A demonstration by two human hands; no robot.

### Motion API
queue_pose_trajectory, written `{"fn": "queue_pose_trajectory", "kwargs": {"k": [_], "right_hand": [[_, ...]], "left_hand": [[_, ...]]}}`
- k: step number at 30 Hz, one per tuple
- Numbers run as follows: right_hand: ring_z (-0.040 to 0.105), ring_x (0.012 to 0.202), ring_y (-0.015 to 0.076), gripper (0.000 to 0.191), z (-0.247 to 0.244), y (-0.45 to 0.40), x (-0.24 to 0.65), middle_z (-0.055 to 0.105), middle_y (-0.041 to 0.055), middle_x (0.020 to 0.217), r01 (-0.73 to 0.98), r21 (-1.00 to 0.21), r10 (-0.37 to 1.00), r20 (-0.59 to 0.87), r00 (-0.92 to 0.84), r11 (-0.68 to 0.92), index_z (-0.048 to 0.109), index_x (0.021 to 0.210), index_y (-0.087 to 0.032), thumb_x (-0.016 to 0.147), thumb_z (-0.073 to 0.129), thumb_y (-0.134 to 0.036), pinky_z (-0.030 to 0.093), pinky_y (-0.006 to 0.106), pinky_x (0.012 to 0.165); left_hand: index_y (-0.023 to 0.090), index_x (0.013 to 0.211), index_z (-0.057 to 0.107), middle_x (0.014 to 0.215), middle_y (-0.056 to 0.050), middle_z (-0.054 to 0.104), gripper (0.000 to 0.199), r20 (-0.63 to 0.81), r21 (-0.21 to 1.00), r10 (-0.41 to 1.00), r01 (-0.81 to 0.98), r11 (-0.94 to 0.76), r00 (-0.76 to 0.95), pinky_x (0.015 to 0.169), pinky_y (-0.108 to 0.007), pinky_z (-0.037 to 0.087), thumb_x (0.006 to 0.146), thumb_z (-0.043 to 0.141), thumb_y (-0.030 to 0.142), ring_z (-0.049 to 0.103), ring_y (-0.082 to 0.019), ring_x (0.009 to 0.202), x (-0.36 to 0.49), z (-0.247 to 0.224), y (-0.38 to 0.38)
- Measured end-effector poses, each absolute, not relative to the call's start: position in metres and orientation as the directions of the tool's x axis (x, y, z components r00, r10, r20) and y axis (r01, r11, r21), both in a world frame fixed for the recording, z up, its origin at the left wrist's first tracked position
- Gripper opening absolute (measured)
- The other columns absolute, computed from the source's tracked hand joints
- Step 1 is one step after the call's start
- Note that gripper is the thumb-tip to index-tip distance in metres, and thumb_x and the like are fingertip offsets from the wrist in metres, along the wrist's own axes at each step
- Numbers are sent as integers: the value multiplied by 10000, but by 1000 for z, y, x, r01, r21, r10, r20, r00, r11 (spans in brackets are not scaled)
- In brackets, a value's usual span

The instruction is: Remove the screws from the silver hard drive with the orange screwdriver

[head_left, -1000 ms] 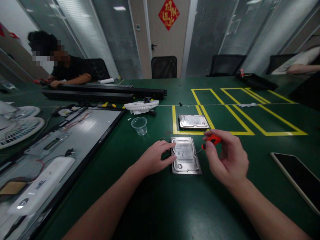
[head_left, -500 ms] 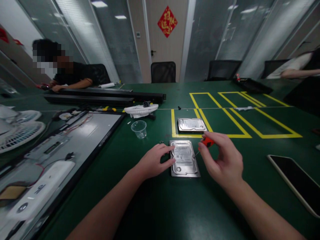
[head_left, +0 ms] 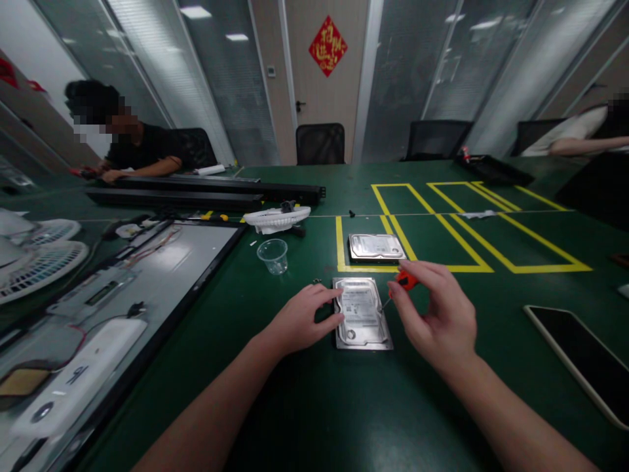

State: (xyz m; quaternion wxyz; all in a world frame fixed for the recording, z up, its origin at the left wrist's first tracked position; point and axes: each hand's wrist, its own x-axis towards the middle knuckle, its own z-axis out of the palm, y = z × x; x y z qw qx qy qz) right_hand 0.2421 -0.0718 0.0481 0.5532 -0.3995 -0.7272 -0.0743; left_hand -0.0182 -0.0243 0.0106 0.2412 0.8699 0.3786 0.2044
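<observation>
A silver hard drive (head_left: 361, 313) lies flat on the green table in front of me. My left hand (head_left: 309, 316) rests at its left edge, thumb and fingers apart, with fingertips touching the drive. My right hand (head_left: 437, 308) grips a red and black screwdriver (head_left: 405, 280), whose thin shaft slants down to the right edge of the drive. Just beyond lies a second hard drive (head_left: 376, 246), inside a yellow-taped area. A clear plastic cup (head_left: 273, 256) stands to the left, and small dark bits lie near my left fingers.
At the left lies a large panel (head_left: 196, 252) with a white device (head_left: 78, 377) on it. White fan parts (head_left: 276, 218) and long black bars (head_left: 196, 195) are farther back. A phone (head_left: 580, 360) lies at the right. One person sits back left, another back right.
</observation>
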Motion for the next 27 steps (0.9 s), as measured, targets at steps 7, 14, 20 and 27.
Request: {"fn": "queue_pose_trajectory", "kwargs": {"k": [7,14,20,27], "right_hand": [[732,1101,287,552,42,-73,244,727,107,1261,596,-452,583,812,-35,664,595,1464,-264,944,700,-111,614,536,985],[705,1026,266,520,49,-71,242,711,99,1165,687,-312,479,876,-59,656,657,1394,-283,916,769,-113,637,459,849],[730,1118,277,565,40,-73,244,709,115,1314,554,-487,604,796,-37,676,562,1504,-268,975,646,-88,607,527,989],[696,1032,263,511,48,-71,244,674,94,1172,670,-342,507,860,-60,659,640,1395,-278,921,770,-139,617,465,882]], "left_hand": [[237,1493,602,1244,-105,687,495,175,572,757,560,-599,630,991,-451,528,1027,661,392,631,-271,1113,-18,10,-24],[236,1487,607,1243,-109,691,494,177,572,759,562,-597,627,982,-454,534,1021,664,390,637,-275,1107,-18,9,-24],[232,1481,613,1226,-104,690,489,169,572,765,570,-590,622,985,-444,532,1020,667,386,638,-274,1107,-17,11,-25],[223,1496,602,1240,-107,687,504,160,572,763,571,-588,626,992,-458,527,1022,666,381,629,-276,1109,-18,11,-25]]}}
